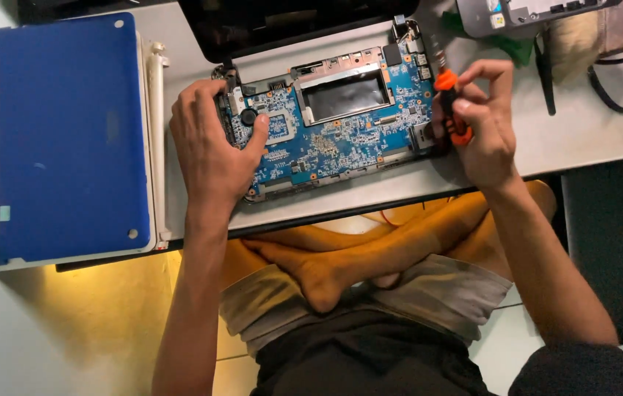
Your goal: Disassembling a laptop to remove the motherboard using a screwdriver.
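Left hand (212,143) presses flat on blue circuit board (341,125), fingers spread; right hand (480,121) pinches orange screwdriver (449,103). Board looks fragile; best held by edges.

One head-worn camera looks steeply down from close range — low white table (583,139) fills the upper half of the frame, the person's crossed legs (370,257) the lower middle — no second view.

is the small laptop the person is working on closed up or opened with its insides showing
Opened up: the blue circuit board lies bare in the white laptop base, and the blue cover panel lies apart on the left.
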